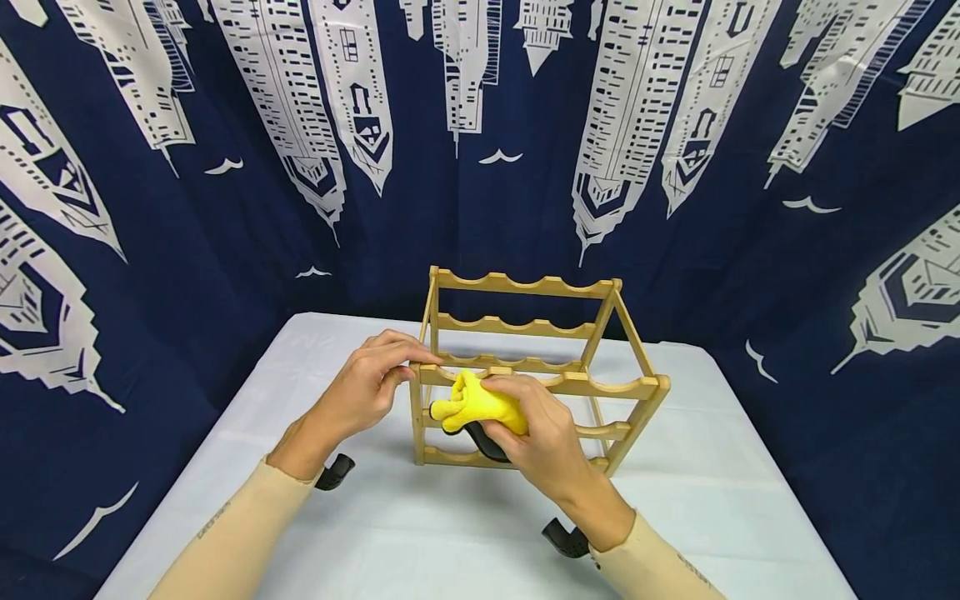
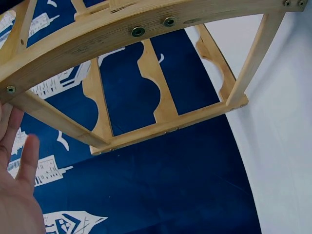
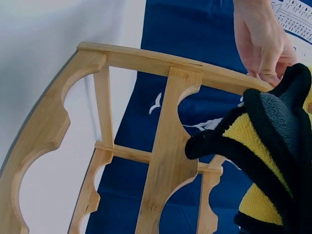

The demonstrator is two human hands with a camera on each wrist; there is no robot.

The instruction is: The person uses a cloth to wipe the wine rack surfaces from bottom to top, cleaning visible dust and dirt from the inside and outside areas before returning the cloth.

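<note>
A light wooden rack (image 1: 577, 385) with scalloped rails stands on the white table. My left hand (image 1: 375, 379) holds its upper front left corner, fingertips on the top rail; in the left wrist view the thumb (image 2: 29, 158) shows just below the rail's end. My right hand (image 1: 543, 429) grips a bunched yellow cloth (image 1: 480, 404) at the front top rail, left of the middle. Black edging and a grey side of the cloth (image 3: 280, 114) show in the right wrist view. The cloth hides part of the rail, so I cannot tell exactly where they touch.
The white table (image 1: 420, 533) extends around the rack. Behind and beside it hangs a dark blue curtain (image 1: 465, 225) printed with white buildings and birds. Black wrist-worn pieces (image 1: 333, 472) jut out by both forearms.
</note>
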